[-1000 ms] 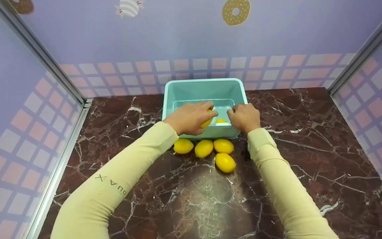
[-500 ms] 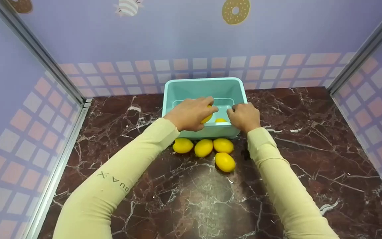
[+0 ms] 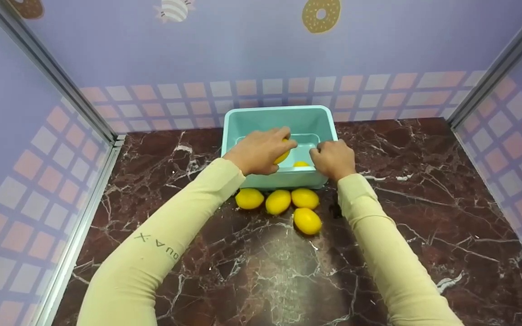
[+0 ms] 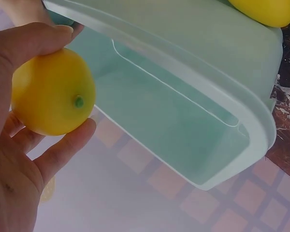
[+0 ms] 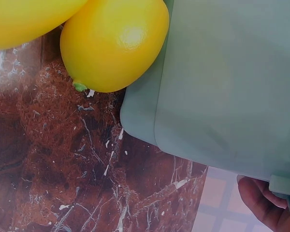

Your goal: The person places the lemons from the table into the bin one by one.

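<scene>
In the head view my left hand (image 3: 261,151) holds a yellow lemon (image 3: 282,154) over the light teal bin (image 3: 279,179), near its front rim. The left wrist view shows that lemon (image 4: 55,94) pinched between thumb and fingers, its green stem end facing the camera. At the bin's front right corner, my right hand (image 3: 335,159) grips the rim, fingers curled over it. Some of its fingers (image 5: 261,203) show at the bin's edge in the right wrist view. Inside the bin lies another lemon (image 3: 301,164), partly hidden by the front wall.
Several lemons (image 3: 278,202) lie on the dark red marbled tabletop (image 3: 252,271) close against the bin's front. One lemon (image 3: 307,221) sits nearer to me than the others. Behind the bin stands a purple wall (image 3: 261,50) with a checked border.
My left hand has risen slightly away from me with the lemon in it. The right hand stays on the rim, and the bin and other lemons keep their places.
</scene>
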{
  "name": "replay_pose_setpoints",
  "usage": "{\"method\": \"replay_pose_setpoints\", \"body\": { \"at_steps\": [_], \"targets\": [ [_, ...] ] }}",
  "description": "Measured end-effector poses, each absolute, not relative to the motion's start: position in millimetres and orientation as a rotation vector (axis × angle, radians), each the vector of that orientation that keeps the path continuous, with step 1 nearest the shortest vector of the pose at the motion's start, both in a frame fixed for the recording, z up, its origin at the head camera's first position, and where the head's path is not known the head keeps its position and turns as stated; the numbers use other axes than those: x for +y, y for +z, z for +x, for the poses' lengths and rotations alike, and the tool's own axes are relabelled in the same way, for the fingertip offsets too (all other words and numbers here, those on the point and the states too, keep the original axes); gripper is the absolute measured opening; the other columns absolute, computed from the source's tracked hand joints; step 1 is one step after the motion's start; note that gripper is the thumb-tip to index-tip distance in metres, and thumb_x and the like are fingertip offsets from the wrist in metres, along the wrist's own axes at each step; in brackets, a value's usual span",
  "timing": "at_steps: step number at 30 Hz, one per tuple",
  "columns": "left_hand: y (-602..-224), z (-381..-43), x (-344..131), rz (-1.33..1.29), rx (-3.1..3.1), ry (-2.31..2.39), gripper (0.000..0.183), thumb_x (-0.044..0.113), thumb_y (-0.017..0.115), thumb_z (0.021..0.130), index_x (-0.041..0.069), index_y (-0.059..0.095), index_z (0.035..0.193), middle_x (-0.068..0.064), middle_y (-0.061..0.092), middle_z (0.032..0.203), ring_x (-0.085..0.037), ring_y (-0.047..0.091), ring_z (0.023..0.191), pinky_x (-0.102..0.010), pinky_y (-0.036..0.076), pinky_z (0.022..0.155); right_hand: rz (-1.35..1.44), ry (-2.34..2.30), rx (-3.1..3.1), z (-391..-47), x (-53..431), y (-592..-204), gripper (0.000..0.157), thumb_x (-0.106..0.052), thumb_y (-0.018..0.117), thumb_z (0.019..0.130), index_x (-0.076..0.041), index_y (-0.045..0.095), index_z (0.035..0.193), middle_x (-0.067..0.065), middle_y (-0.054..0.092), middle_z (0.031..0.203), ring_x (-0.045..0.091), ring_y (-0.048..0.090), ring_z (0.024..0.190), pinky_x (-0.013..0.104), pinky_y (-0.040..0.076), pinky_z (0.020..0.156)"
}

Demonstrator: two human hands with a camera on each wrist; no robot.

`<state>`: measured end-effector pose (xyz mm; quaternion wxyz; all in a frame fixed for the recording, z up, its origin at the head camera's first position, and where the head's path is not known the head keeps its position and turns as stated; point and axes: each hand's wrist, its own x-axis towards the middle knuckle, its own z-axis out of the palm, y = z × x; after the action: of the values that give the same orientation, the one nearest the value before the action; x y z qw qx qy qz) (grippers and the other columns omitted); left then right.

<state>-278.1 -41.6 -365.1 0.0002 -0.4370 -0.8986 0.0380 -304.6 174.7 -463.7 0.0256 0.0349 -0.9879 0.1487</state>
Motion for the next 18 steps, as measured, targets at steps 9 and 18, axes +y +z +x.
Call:
{"method": "replay_pose_setpoints", "body": {
  "at_steps": [9, 18],
  "targets": [
    [-365.3, -282.3, -41.6, -1.347, -2.835, 0.112, 0.047, 0.017, 0.071, 0.081, 0.014, 0.054, 0.125, -0.008, 0.049, 0.117, -0.022, 0.050, 0.087, -0.035, 0.052, 0.068, 0.110, 0.462, -3.043, -304.9, 174.5, -463.2, 0.043, -0.037, 0.038, 0.094, -0.010, 0.056, 0.065, 0.015, 0.066, 0.078, 0.041, 0.061, 0.090, 0.057, 0.050, 0.075],
    [-366.9, -287.8, -42.3, -1.305, -2.848, 0.111, 0.048, 0.017, 0.070, 0.080, 0.014, 0.054, 0.125, -0.009, 0.050, 0.121, -0.022, 0.051, 0.088, -0.035, 0.052, 0.069, 0.096, 0.451, -3.053, -305.2, 174.7, -462.8, 0.045, -0.038, 0.038, 0.093, -0.008, 0.064, 0.075, 0.018, 0.069, 0.090, 0.041, 0.061, 0.095, 0.059, 0.049, 0.079]
  ]
}}
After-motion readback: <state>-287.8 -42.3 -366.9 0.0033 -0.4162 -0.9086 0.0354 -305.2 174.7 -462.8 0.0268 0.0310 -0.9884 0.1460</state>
